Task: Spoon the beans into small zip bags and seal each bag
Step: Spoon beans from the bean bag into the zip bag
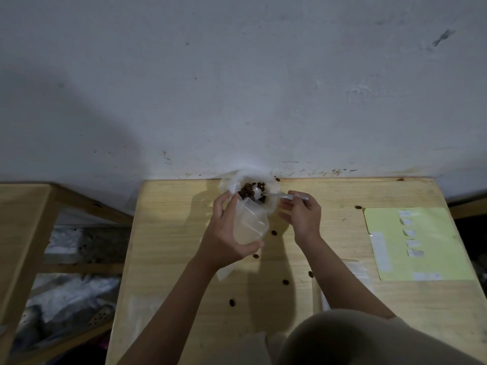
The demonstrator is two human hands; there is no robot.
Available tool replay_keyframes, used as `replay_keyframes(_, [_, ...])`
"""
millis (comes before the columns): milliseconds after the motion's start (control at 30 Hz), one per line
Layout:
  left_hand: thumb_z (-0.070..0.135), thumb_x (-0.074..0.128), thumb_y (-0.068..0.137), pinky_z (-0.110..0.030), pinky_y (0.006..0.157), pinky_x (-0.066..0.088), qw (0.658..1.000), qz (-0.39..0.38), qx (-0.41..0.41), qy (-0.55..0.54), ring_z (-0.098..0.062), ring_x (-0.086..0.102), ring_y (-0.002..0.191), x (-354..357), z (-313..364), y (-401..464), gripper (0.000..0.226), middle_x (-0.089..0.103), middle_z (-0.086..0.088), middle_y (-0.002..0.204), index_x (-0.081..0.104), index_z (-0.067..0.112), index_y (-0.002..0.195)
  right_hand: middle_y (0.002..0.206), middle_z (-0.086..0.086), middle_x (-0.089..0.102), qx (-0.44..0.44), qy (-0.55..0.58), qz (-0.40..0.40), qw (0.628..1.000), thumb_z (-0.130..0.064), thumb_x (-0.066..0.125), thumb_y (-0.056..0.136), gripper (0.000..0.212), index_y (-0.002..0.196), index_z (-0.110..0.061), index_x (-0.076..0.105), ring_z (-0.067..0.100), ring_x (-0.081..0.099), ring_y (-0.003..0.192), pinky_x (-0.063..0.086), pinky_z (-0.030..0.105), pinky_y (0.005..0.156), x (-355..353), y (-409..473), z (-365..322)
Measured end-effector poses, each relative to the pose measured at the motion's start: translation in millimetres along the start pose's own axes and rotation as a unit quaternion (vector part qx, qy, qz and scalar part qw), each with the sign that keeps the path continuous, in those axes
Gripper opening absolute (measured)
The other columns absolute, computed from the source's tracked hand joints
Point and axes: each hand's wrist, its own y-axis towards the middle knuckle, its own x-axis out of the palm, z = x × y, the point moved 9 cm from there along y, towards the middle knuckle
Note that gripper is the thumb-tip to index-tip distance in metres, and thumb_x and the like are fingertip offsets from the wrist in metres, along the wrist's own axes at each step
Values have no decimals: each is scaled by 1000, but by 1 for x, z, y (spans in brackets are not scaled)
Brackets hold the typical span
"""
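Brown beans [249, 190] fill a clear plastic container [271, 204] lined with a white bag at the table's far edge. My left hand [224, 233] holds a small clear zip bag [250, 222] with its mouth tilted up toward the container. My right hand [303, 214] grips the handle of a clear plastic spoon [279, 196], whose bowl rests in the beans. The zip bag looks empty.
Several loose beans [274, 232] lie scattered on the wooden table [171, 246]. A yellow-green sheet [432, 233] with small white labels lies at the right. Flat clear bags [355, 270] lie near my right forearm. A wooden shelf [31, 233] stands at the left, a wall behind.
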Motion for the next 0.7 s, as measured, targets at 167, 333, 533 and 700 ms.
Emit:
replay_keyframes(167, [61,76,53,-26,101,38,998,-6,-63,-5,-15,28,137,-2,-9,-1,115,14,6,149,25,19,147,90,13,68,35,66,33,997,-15,48,97,21,105,-3,63,22,68,80,58,32,66,-3,-4,9])
replay_keyframes(333, [47,85,59,-30,107,32,994,-13,-107,-3,-17,19,142,-2,-18,-5,105,11,1,152,29,26,145,93,14,66,9,69,38,997,-16,49,97,19,102,-4,64,20,67,82,58,33,69,-11,-7,0])
replay_keyframes(533, [44,84,62,-23,102,27,993,2,-120,8,-17,18,139,-6,-19,-14,105,12,2,147,27,20,146,84,11,64,-26,82,20,996,-12,48,97,18,89,-11,64,18,66,75,60,31,65,-27,-23,-23])
replay_keyframes(700, [45,82,65,-25,101,28,993,3,-117,11,-17,24,134,-8,-14,-15,106,19,1,140,21,21,148,74,8,62,-91,59,-32,994,-10,49,97,18,88,-11,65,17,65,69,58,30,62,-36,-49,-45])
